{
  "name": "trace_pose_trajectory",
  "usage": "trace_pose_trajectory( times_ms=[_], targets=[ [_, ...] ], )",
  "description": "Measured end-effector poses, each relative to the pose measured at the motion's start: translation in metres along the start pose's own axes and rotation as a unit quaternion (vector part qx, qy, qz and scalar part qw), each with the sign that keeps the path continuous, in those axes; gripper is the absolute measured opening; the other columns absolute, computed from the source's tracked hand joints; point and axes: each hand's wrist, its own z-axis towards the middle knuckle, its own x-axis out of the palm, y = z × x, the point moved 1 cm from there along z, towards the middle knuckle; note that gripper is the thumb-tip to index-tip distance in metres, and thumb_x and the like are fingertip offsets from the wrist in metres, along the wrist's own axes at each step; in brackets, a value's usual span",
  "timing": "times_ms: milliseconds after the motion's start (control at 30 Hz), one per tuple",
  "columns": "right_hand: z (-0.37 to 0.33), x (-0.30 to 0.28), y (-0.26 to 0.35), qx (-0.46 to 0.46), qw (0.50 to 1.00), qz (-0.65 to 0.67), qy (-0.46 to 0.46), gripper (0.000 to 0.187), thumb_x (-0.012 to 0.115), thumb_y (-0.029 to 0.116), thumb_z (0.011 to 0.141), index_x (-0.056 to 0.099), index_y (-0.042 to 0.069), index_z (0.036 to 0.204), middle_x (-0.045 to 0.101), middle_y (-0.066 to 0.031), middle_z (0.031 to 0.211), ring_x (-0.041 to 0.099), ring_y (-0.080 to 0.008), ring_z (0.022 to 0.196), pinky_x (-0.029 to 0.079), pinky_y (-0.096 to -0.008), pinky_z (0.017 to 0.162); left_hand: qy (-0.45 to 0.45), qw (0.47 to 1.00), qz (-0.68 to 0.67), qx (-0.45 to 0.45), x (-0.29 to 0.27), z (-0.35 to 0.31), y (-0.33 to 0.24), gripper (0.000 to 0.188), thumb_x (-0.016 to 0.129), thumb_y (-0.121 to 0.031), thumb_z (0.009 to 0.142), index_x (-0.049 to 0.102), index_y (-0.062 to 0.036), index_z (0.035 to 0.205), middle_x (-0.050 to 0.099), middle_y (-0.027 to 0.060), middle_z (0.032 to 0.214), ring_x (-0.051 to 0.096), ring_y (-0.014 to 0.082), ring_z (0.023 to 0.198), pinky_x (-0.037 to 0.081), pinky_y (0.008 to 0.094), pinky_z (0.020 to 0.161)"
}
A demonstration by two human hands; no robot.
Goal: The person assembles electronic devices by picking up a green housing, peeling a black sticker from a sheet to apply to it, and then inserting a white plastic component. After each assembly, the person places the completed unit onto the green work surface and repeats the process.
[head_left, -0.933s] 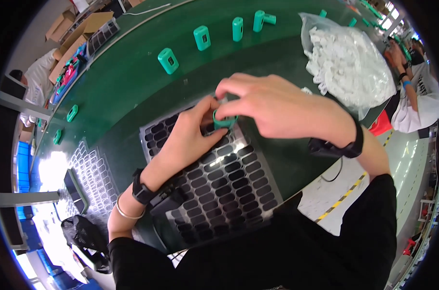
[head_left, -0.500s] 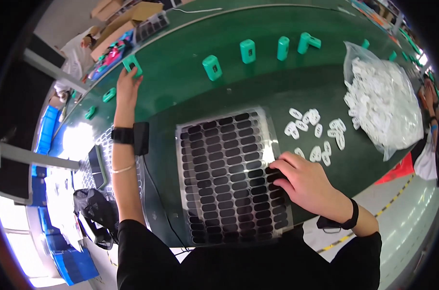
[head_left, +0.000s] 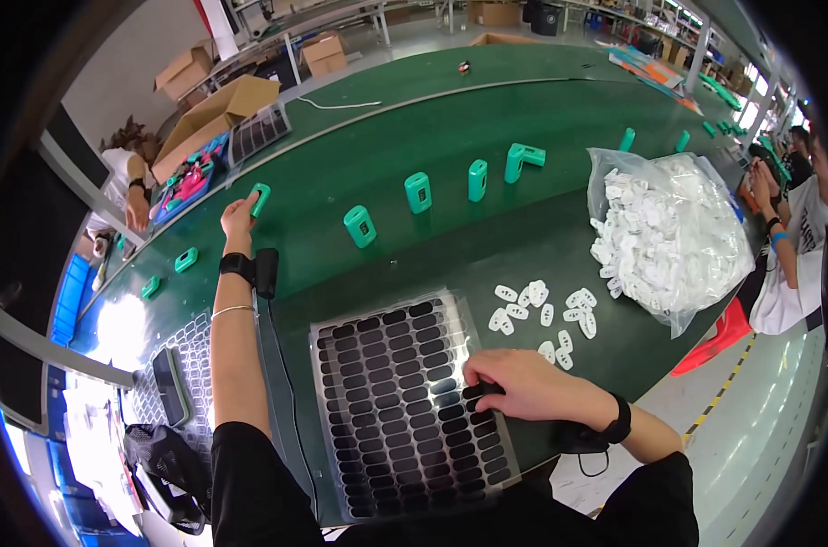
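My left hand (head_left: 238,221) reaches out at the far left, fingers closed round a small green plastic casing (head_left: 262,200) standing on the green table. Near me lies a clear sheet (head_left: 396,401) carrying rows of black oval stickers. Over its right edge my right hand (head_left: 528,387) is bent in a pinch, with a black oval sticker (head_left: 483,392) between thumb and fingers; whether it is fully off the sheet I cannot tell. Right of the sheet lie several loose white oval plastic pieces (head_left: 537,293). More green casings (head_left: 360,226) stand in a row beyond it.
A clear bag of white pieces (head_left: 664,237) sits at the right. On the left are a phone (head_left: 170,387), a black mesh pouch (head_left: 165,456) and a cable (head_left: 291,383). Cardboard boxes (head_left: 222,114) are at far left. Other people (head_left: 783,246) work at the right and far left.
The view has tilted up, showing more of the far room. My left hand still holds the green casing, which has turned. A dark sticker now shows in my right hand's pinch.
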Motion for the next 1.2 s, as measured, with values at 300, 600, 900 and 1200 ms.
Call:
trace_pose_trajectory(
  times_ms=[300, 600, 900, 1200],
  targets=[
    [-0.005, -0.002, 0.005, -0.003, 1.000, -0.011, -0.025, 0.028, 0.072, 0.013, 0.070, 0.051, 0.006, 0.087, 0.057, -0.0091, 0.081, 0.059, -0.0281, 0.082, 0.046, -0.0381, 0.068, -0.008, 0.914, 0.350, 0.204, -0.013, -0.026, -0.034, 0.074, 0.068, -0.055, 0.072, 0.049, -0.0088, 0.127, 0.056, 0.0195, 0.121, 0.056, 0.0351, 0.110, 0.042, 0.0407, 0.094],
    [-0.004, -0.012, 0.013, 0.046, 0.999, 0.021, 0.005, 0.030, 0.074, 0.009, 0.068, 0.050, 0.005, 0.085, 0.054, -0.0069, 0.078, 0.053, -0.0243, 0.072, 0.043, -0.0353, 0.064, 0.312, 0.856, 0.317, 0.264, -0.117, -0.226, -0.131, 0.053, 0.068, -0.029, 0.081, 0.050, -0.0074, 0.126, 0.059, 0.0144, 0.115, 0.059, 0.0216, 0.104, 0.047, 0.0344, 0.087],
    [0.002, -0.004, 0.007, 0.002, 1.000, 0.015, 0.014, 0.020, 0.068, 0.008, 0.074, 0.048, 0.005, 0.081, 0.053, -0.0071, 0.076, 0.054, -0.0258, 0.073, 0.042, -0.0364, 0.063, 0.388, 0.747, 0.527, 0.118, -0.228, -0.280, -0.069, 0.082, 0.081, -0.027, 0.062, 0.042, -0.0161, 0.133, 0.031, 0.0224, 0.143, 0.032, 0.0363, 0.132, 0.033, 0.0412, 0.105],
    [-0.021, -0.007, 0.025, -0.017, 0.986, 0.036, -0.162, 0.017, 0.064, -0.001, 0.076, 0.048, 0.003, 0.081, 0.051, -0.0061, 0.079, 0.052, -0.0201, 0.067, 0.042, -0.0288, 0.055, 0.395, 0.814, 0.296, 0.306, -0.050, -0.259, -0.117, 0.067, 0.073, -0.026, 0.076, 0.040, -0.0080, 0.132, 0.045, 0.0159, 0.131, 0.045, 0.0282, 0.121, 0.038, 0.0394, 0.100]
  ],
)
